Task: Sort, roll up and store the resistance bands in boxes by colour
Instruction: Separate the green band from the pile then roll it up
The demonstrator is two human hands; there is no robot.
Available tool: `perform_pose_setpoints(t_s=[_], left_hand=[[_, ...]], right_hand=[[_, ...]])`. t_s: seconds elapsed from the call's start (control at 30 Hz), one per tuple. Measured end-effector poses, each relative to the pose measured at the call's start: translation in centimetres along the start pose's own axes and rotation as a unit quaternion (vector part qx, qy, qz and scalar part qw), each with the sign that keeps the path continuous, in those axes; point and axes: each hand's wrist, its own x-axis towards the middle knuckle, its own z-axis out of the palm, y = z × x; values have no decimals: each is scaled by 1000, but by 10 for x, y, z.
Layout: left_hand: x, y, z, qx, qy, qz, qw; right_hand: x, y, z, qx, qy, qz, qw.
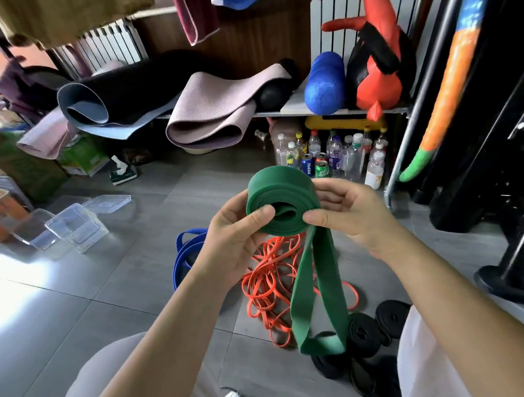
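You are holding the green band (283, 203) as a half-wound roll above the floor (75, 307), its loose tail hanging down in front of your knees. Your left hand (236, 241) and right hand (349, 213) are each pinching the roll, thumbs pressing its open face. It looks soft, springy and likely to unwind, so keep gripping the coil's edges. Below the roll, black rolled bands (377, 327), orange bands (273, 279) and blue bands (185, 254) are lying. Farther left of it, clear boxes (75, 228) are waiting.
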Motion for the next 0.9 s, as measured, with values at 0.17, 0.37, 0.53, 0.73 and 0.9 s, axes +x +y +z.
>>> perform_pose_setpoints(t_s=[0.17,0.37,0.53,0.73,0.9], left_hand=[[0,11,-9,384,22,6,923],[-2,31,17,766,-99,-4,636],[0,29,11,714,-85,-22,694],[-2,27,-4,459,8,14,888],[-3,28,2,290,23,23,956]], right_hand=[[-1,7,-3,-90,-4,5,996],[-8,12,12,-181,-74,37,980],[-12,11,17,-174,-59,46,982],[-9,0,11,-160,-44,15,986],[-5,-9,1,-98,-28,22,995]])
